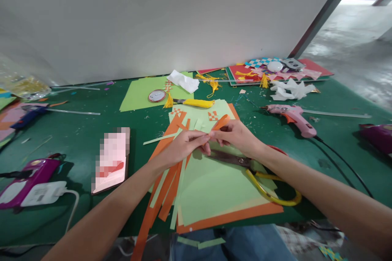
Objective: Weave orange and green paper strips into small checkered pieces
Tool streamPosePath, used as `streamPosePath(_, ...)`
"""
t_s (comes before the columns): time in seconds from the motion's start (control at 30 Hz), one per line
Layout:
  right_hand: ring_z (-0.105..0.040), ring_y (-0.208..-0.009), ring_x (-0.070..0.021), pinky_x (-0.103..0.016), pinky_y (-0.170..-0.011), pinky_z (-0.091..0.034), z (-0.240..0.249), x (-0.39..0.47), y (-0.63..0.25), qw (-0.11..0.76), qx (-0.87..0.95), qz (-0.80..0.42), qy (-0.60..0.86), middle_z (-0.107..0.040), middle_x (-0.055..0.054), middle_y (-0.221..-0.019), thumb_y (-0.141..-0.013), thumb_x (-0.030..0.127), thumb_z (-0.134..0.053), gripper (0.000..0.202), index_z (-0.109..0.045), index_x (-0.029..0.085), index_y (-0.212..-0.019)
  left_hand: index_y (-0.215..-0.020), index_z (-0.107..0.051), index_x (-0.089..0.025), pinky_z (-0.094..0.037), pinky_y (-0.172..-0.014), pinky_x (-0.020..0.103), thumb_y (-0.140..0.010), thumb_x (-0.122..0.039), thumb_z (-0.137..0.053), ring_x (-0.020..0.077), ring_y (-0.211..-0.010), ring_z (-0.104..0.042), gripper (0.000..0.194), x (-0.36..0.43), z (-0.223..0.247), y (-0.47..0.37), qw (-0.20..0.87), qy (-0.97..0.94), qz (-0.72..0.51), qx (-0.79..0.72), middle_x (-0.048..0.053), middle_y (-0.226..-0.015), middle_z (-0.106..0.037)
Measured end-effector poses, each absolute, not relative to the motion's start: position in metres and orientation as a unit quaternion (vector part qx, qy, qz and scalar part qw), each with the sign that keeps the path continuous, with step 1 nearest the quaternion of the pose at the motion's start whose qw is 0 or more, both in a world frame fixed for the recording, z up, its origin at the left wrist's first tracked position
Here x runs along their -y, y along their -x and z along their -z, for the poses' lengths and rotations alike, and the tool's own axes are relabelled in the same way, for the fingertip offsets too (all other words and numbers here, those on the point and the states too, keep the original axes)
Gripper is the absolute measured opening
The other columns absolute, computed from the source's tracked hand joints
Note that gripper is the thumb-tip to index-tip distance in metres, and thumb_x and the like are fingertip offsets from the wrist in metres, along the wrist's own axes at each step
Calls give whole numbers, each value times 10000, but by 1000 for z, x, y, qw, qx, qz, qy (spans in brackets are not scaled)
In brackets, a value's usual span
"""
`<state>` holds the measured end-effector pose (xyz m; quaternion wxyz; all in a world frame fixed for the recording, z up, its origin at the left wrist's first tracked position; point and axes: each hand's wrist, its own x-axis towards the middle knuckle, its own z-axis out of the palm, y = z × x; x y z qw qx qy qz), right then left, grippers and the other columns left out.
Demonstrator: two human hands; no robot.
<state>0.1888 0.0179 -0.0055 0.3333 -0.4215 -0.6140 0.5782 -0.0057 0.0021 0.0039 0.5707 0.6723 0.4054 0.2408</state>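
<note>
Forearms (pixel 134 195) nearest; right hand (pixel 235 135) pinches orange strip (pixel 221 122), left hand (pixel 190 143) seemingly too.

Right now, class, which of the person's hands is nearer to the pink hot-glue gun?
Right. The right hand is to the left of the pink hot-glue gun, apart from it; the left hand is farther left.

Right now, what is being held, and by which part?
A curled orange paper strip, held at its lower part by the right hand; the left hand meets it there, its own grip unclear.
</note>
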Motion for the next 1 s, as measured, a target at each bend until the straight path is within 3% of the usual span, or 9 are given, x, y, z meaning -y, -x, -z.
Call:
streamPosePath(0.3,-414,-458,-75,-233,-459,-309,10,-19,-192,361,598,-584,415,-520,32,-481,-783,399,-672,301,-611,154,-619,-745,-652,-124,-455,-747,273,-926,-424,-497,152,-732,-642,383,-3,1,8,652,-596,-262,-388,58,-749,-690)
streamPosePath(0.53,-406,-443,-64,-227,-446,-289,10,-19,-191,369,584,-605,396,-510,40,-471,-767,407,-690,309,-602,152,-616,-1006,-702,-122,-474,-739,269,-932,-389,-504,150,-694,-663,340,-6,6,11,761,-486,-237,-359,36,-673,-668)
streamPosePath(0.77,-394,-447,-61,-226,-443,-281,5,-17,-189,350,600,-571,438,-493,48,-470,-757,417,-694,310,-602,145,-638,-917,-723,-96,-481,-711,228,-935,-366,-510,130,-679,-661,344,-7,7,10,774,-477,-238,-342,36,-656,-658)
streamPosePath(1.0,-404,-454,-70,-229,-452,-300,8,-18,-190,365,595,-578,422,-495,47,-472,-764,422,-686,302,-607,151,-659,-951,-717,-119,-483,-754,232,-938,-367,-505,134,-728,-668,326,-8,10,13,770,-496,-220,-335,53,-720,-693)
